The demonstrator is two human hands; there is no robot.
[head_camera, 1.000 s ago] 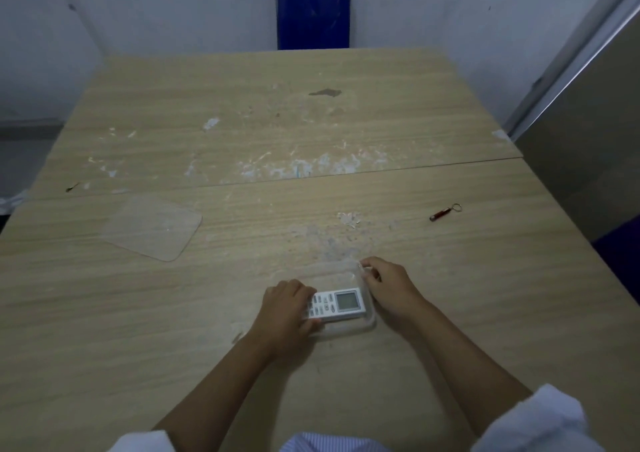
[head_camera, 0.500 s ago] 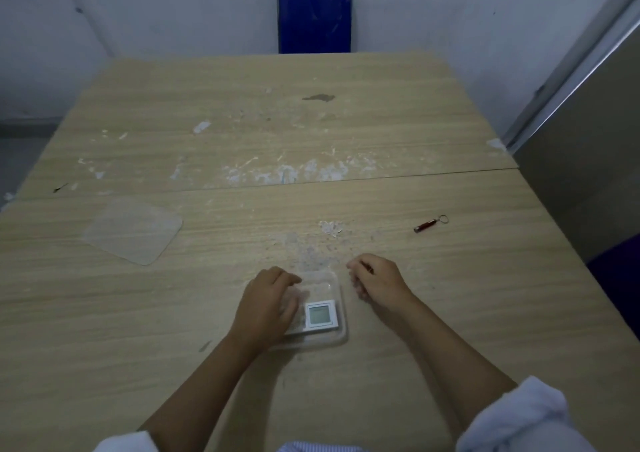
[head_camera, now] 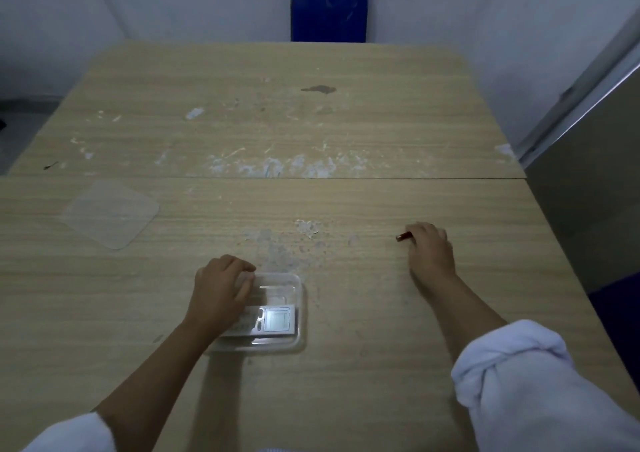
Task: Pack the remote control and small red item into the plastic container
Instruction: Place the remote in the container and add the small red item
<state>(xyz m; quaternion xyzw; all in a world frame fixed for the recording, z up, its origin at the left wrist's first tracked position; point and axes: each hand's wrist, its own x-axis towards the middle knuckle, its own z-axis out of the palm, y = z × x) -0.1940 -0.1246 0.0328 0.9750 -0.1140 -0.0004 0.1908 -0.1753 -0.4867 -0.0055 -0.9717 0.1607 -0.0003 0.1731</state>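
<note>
A clear plastic container sits on the near middle of the wooden table. The white remote control lies inside it, screen end to the right. My left hand rests over the container's left side and covers the remote's button end. Far to the right, my right hand lies on the table with its fingers closed around the small red item, whose dark red tip sticks out to the left. The item's ring is hidden under the hand.
The container's clear flat lid lies on the table at the left. A blue chair back stands behind the far edge. A grey panel runs along the right side. White scuffs mark the tabletop.
My right hand left the container's right edge and reached right to the small red item, closing on it. The left hand stayed on the container and remote.
</note>
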